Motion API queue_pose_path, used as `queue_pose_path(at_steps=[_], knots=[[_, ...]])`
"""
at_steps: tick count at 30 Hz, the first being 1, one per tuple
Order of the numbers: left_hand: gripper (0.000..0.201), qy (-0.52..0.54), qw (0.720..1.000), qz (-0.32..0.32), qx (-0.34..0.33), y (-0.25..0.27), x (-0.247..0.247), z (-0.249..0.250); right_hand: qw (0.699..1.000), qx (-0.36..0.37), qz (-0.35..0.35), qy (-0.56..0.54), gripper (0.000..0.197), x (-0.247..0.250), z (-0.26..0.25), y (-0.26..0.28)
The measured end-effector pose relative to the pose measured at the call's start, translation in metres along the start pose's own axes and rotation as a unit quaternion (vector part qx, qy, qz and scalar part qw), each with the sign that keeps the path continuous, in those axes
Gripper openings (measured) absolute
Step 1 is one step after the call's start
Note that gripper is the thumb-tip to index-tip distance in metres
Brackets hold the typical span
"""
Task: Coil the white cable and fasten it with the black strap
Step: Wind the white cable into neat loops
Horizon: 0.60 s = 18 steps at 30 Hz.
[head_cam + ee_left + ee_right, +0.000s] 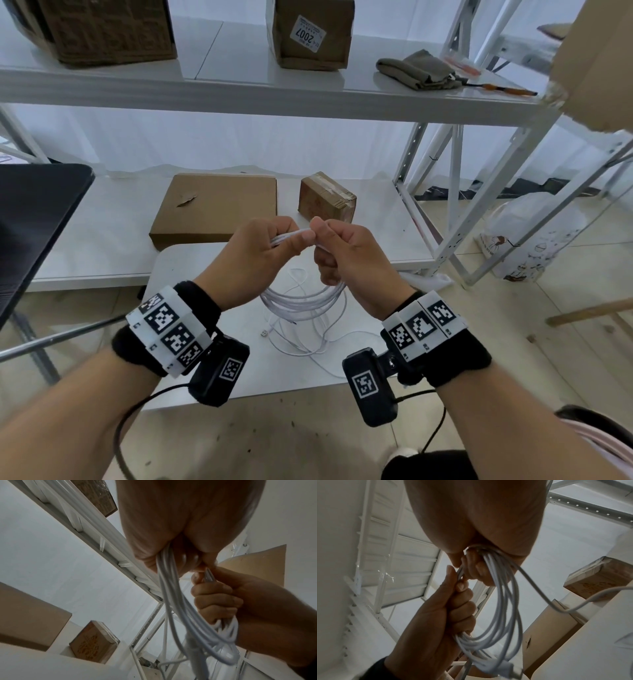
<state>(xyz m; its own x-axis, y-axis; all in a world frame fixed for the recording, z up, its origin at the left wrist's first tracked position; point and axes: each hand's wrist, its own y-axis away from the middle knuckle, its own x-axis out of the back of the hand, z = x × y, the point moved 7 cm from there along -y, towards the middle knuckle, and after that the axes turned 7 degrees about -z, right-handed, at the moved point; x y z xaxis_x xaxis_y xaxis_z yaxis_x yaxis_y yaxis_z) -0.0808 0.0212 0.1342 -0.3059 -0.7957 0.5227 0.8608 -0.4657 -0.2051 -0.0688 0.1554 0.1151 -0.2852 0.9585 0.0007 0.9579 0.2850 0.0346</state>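
The white cable (301,298) hangs as a bundle of several loops between my two hands, held up above the small white table (205,377), with its loose tail trailing down onto the tabletop and ending in a small plug (264,332) lying there. My left hand (260,260) has its fingers curled around the top of the loops, thumb pressed along the strands; the right hand (346,253) meets it thumb to thumb, its fingers wrapped around the same bundle just beside it. In the left wrist view the strands run out of my closed left fist (180,534) and loop under the curled right fingers (216,599); in the right wrist view the coil (501,615) hangs from the right fist and passes through the left fist below. I cannot make out the black strap in any view. Behind the table, the lower shelf (102,240) carries a flat cardboard box (215,205), closed, and a small taped carton (327,197), also closed, so I cannot tell their contents. The upper shelf (239,89) holds two more closed cartons, one with a label reading 2007 (310,34), and a folded grey cloth (418,70). A printed plastic bag (527,236) sits on the floor to the right.
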Motion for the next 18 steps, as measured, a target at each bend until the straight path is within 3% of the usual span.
queue_pose_path(at_steps=[4, 9, 13, 18], knots=[[0.046, 0.118, 0.992, 0.052, 0.013, -0.002, 0.006, -0.009, 0.998, 0.029, 0.025, -0.041, 0.038, 0.004, -0.002, 0.004], [0.046, 0.28, 0.955, 0.091, 0.023, -0.003, 0.01, -0.019, 0.99, 0.041, 0.01, -0.136, 0.033, 0.0, -0.003, 0.005], [0.034, 0.349, 0.928, 0.124, 0.043, 0.0, 0.013, -0.024, 0.994, 0.024, -0.005, -0.108, 0.027, -0.001, -0.004, 0.007], [0.035, 0.365, 0.92, 0.137, 0.048, 0.001, 0.014, -0.025, 0.998, 0.016, -0.02, -0.056, 0.023, 0.001, -0.003, 0.009]])
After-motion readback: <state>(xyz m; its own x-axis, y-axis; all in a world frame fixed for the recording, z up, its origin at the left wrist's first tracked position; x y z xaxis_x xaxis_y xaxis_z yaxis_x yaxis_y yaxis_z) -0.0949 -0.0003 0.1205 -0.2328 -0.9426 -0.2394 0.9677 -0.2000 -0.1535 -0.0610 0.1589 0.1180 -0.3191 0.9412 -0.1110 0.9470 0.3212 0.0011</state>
